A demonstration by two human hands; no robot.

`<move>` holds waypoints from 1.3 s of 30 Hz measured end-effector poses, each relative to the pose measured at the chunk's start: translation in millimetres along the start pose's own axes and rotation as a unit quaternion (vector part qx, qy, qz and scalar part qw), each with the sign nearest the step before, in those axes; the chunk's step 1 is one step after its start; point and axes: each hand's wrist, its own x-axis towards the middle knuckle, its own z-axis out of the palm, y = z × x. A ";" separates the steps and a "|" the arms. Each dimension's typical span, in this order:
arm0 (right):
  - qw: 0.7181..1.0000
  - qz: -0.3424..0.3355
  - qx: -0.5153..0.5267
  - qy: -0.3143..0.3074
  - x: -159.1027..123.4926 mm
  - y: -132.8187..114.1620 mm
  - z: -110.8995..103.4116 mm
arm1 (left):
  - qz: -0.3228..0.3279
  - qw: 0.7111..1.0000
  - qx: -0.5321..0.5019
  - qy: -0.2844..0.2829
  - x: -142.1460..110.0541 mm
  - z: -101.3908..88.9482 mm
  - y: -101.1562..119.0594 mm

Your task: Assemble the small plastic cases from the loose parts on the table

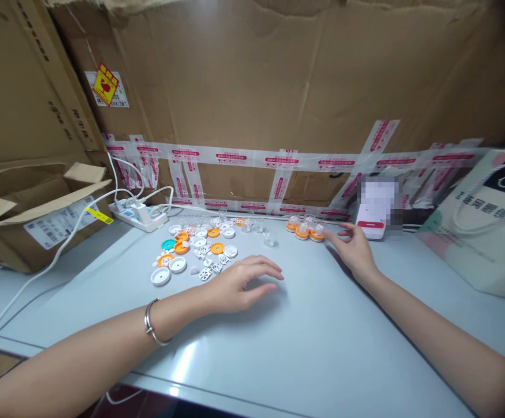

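Observation:
My left hand (246,283) hovers low over the table, its fingers loosely stretched and apart with nothing in them. Beyond it and to its left lie loose round parts: white wheel-like caps (160,276), orange rings (181,248), a teal ring (168,245) and small white spoked pieces (206,273). Clear domes (270,240) sit near the middle. My right hand (354,249) is open beside a small group of orange-based pieces with clear domed tops (303,231); its fingertips are close to the rightmost one. Whether they touch it I cannot tell.
A phone (371,212) leans at the back right, near a printed paper bag (487,226). At the back left are a power strip (141,213) with white cables and an open carton (38,215). A large taped cardboard box (243,87) walls off the back.

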 end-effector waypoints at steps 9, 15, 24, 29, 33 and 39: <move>0.884 -0.362 0.088 -0.283 -76.9 -72.6 -24.0 | 0.056 0.987 0.067 -0.134 -1.9 4.2 7.8; 0.826 -0.400 0.069 -0.391 -97.1 -83.1 -16.2 | 0.093 0.974 0.158 -0.131 -4.1 7.8 2.8; 0.820 -0.380 0.059 -0.424 -95.5 -80.2 -15.4 | 0.106 0.968 0.185 -0.128 -5.0 6.9 -0.8; 0.816 -0.375 0.063 -0.435 -93.6 -80.0 -16.8 | 0.121 0.964 0.196 -0.130 -1.8 -2.6 1.2; 0.815 -0.363 0.071 -0.446 -92.6 -78.8 -17.9 | 0.080 0.974 0.210 0.005 6.1 -43.1 -2.6; 0.816 -0.341 0.082 -0.459 -91.9 -76.7 -17.8 | -0.129 0.951 0.282 0.012 1.2 -107.6 -25.7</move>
